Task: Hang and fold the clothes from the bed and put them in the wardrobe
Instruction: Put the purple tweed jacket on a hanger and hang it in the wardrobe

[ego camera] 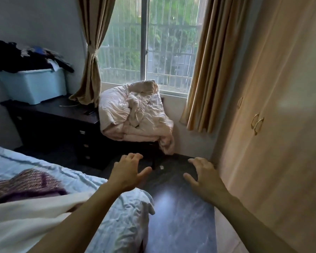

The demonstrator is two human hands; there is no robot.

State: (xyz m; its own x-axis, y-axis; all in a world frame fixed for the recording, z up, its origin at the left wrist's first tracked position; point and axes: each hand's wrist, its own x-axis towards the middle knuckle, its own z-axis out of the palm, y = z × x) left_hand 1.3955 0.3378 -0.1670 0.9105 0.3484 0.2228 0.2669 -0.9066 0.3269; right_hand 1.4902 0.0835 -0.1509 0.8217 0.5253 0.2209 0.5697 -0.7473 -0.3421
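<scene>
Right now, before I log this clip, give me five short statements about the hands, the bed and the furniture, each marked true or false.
1. The left hand and right hand hold nothing. True.
2. The wardrobe doors stand open. False: both doors are shut.
3. A purple knitted garment lies on the bed. True.
4. The quilt is spread flat over the bed. False: it is heaped, crumpled, under the window.
5. The blue storage box sits on the floor. False: it stands on the dark dresser.
</scene>
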